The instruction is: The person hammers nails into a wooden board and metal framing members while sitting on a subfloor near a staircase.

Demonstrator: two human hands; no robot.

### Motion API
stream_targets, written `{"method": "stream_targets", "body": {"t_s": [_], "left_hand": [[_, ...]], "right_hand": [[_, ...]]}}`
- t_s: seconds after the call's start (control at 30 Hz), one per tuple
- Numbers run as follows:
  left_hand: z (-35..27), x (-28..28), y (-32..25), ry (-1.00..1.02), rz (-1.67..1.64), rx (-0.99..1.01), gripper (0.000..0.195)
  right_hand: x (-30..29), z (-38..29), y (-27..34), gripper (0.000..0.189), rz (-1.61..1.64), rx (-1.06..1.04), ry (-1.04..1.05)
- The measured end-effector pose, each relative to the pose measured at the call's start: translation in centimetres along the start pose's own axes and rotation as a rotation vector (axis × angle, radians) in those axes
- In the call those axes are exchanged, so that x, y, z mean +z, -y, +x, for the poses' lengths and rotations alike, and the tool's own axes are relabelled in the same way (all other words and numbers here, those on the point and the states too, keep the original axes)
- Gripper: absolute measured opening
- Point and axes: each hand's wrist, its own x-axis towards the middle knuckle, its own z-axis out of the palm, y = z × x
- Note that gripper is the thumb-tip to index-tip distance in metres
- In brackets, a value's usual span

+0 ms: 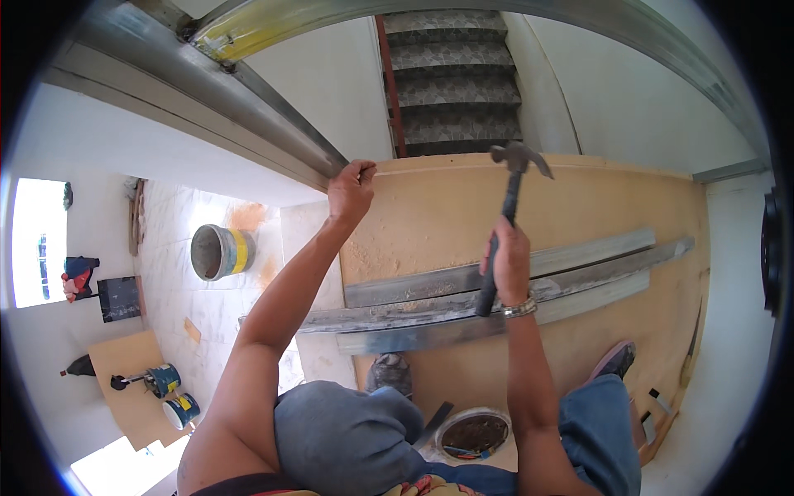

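My right hand [510, 260] grips a claw hammer [511, 192] by its dark handle, head raised over the wooden board. My left hand [352, 192] is at the far left corner of the tan wooden board [422, 217], where a metal post [273, 118] meets it. The fingertips are pinched together against a wooden edge strip [434, 165]; whether they hold something small is too fine to see. Beneath the hammer, three long metal profiles [428, 313] lie side by side across the board. Wood crumbs are scattered over them and over the board's left part.
Beyond the strip, stone-patterned stairs [456, 87] drop below board level or rise; I cannot tell which. Close to my body stands a round tub [474, 434] with tools inside. Leftwards are a bucket [217, 251] on the tiled floor and two paint cans [181, 411]. A metal rail [372, 28] crosses overhead.
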Motion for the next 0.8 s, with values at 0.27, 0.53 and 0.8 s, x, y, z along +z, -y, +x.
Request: {"method": "stream_targets", "body": {"t_s": [0.27, 0.53, 0.8], "left_hand": [[0.8, 0.8, -0.5, -0.036, 0.155, -0.068, 0.014], [0.9, 0.7, -0.2, -0.004, 0.169, -0.098, 0.016], [1.5, 0.9, 0.1, 0.029, 0.18, -0.018, 0.017]], "right_hand": [[8.2, -2.3, -2.4, 0.049, -0.023, 0.114, 0.291], [11.8, -1.9, -0.8, 0.049, -0.018, 0.017, 0.275], [12.9, 0.1, -3.0, 0.053, -0.062, 0.111, 0.273]]}}
